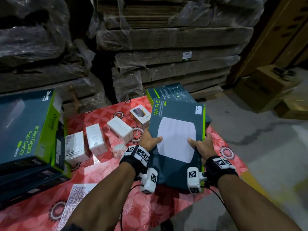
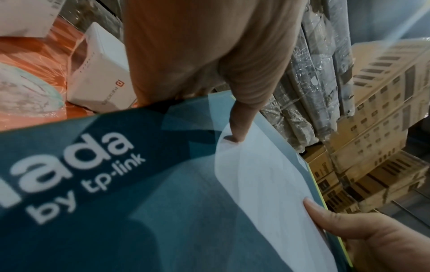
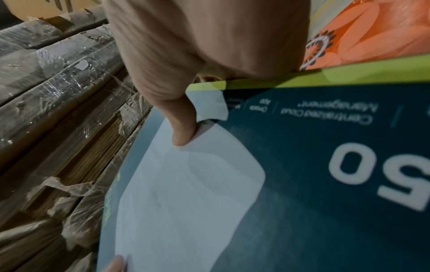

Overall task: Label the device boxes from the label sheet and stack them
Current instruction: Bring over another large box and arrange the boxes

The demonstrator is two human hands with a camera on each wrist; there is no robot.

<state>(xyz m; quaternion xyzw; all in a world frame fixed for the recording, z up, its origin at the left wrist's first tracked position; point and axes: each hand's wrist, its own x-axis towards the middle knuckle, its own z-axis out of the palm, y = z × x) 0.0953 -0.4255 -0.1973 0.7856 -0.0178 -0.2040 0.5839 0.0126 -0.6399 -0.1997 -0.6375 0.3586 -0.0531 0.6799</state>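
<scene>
Here, nearest the person, a white label sheet [image 1: 78,195] printed with a grid of small rectangles lies flat on the red floral cloth of the desk [image 1: 103,165], just left of the left forearm. Beyond it, both hands hold up a flat dark teal cardboard box with lime-green edges and "Wi-Fi 5" lettering [image 1: 176,147]: the left hand [image 1: 149,140] grips its left edge with the thumb laid over the printed white device picture, and the right hand [image 1: 202,145] grips the right edge the same way, the fingers of both tucked out of sight under the box. A small white label reading "No 1" [image 1: 198,108] sits at the box's far right corner. The held box overlaps a second teal and green box [image 1: 170,91] lying on the desk behind it. To the left stand three small white boxes [image 1: 95,139] in a loose row, with a small box showing a yellow device picture [image 1: 139,114] further back. At the far left, large teal "10-Port Gigabit PoE+ Switch" boxes [image 1: 25,127] are stacked. Behind the desk rise plastic-wrapped bundles of flattened brown cardboard [image 1: 166,39].
</scene>
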